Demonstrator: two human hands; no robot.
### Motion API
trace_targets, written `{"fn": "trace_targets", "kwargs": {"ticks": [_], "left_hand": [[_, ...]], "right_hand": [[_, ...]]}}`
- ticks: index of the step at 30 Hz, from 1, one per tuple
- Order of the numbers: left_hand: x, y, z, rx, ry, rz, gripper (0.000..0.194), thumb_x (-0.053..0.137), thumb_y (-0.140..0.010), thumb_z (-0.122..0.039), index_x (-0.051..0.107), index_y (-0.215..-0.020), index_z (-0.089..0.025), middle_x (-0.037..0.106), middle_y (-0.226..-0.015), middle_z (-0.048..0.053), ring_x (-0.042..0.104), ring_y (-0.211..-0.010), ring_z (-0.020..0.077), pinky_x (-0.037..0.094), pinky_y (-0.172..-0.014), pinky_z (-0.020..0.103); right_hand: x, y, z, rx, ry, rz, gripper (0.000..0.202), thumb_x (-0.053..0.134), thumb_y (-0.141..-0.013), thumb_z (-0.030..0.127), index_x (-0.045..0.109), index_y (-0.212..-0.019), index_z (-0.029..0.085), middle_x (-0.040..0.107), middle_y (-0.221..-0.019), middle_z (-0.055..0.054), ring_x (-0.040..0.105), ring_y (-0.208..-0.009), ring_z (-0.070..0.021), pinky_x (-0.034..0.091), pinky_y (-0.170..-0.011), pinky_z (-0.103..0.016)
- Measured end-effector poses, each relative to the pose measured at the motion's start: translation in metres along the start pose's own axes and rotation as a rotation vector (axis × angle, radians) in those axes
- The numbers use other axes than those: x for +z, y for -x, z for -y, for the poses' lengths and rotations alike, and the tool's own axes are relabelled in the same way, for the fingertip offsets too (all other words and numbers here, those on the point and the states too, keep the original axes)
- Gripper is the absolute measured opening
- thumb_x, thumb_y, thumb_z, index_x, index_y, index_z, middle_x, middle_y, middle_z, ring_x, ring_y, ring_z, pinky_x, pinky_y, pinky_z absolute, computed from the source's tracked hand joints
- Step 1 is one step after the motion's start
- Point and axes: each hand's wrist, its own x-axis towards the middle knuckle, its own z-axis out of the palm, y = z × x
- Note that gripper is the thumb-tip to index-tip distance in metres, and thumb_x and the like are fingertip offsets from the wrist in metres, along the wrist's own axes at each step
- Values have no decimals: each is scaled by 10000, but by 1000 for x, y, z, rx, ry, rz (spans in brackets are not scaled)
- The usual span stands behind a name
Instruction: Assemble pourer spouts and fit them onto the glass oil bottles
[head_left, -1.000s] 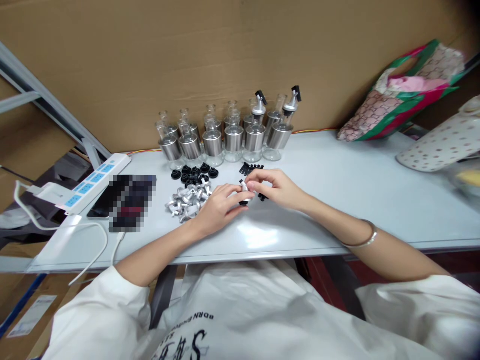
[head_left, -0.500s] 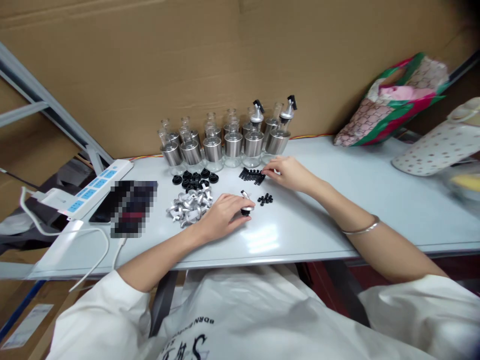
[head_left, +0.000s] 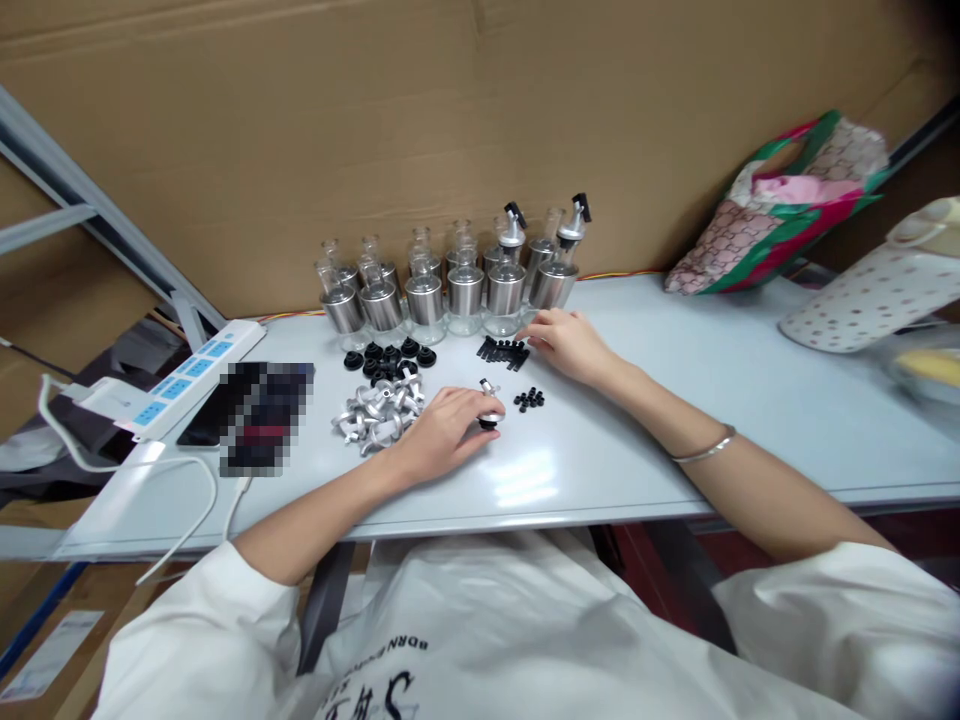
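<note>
My left hand [head_left: 456,422] is closed on a silver pourer spout [head_left: 491,408] with a black stopper base, held just above the table. My right hand [head_left: 566,342] reaches over a row of small black flip caps [head_left: 504,352], its fingertips at the right end of the row; whether they grip a cap is hidden. Small black rings [head_left: 529,399] lie in a cluster between the hands. Left of my left hand are a heap of silver spout parts [head_left: 381,408] and, behind it, several black stoppers [head_left: 390,358].
Glass bottles with steel sleeves [head_left: 424,298] stand in rows at the back; two carry pourers. On the left lie a power strip [head_left: 196,372] and a phone [head_left: 262,420] with a cable. A patterned bag [head_left: 772,215] and a spotted jug [head_left: 870,290] stand at right.
My right hand has shifted slightly left and back along the black caps. My left hand keeps hold of the pourer spout almost in place.
</note>
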Motion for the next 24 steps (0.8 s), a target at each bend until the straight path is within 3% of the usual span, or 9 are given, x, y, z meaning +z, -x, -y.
{"fn": "trace_targets", "kwargs": {"ticks": [4,14,17,21,24], "left_hand": [[0,0,0,18,-5,-6,196,528,-901,-231,485,-1090,-204,657,-1064,78,605,-1007,193,441,-889,364],[-1,0,-2,-14,105,-22,198,399,-872,-110,375,-1041,-211,543,-990,80,542,-940,185,450,-840,351],[1,1,0,-49,148,-34,163,413,-880,-153,361,-1019,-220,505,-966,65,519,-928,183,430,-847,352],[4,2,2,-169,265,-101,128,437,-911,-270,331,-969,-228,482,-954,47,498,-907,165,404,-844,337],[6,1,2,-296,370,-160,134,410,-922,-299,296,-921,-229,471,-937,34,484,-856,145,391,-827,325]], "right_hand": [[1,-2,-3,-115,19,-2,290,419,-917,163,696,-991,204,660,-960,-103,541,-897,-233,287,-704,-341],[7,-6,0,-169,62,-12,282,412,-924,147,691,-928,190,672,-919,-91,533,-891,-225,265,-706,-341],[5,-6,-2,-163,28,-47,267,419,-922,166,684,-891,186,671,-890,-92,529,-869,-226,276,-705,-337],[-9,-4,2,-154,-182,-93,265,408,-932,226,665,-887,181,668,-886,-99,535,-857,-230,333,-729,-340],[-25,0,16,-164,-521,-18,233,441,-920,292,643,-888,181,662,-873,-87,565,-818,-201,403,-735,-314]]}}
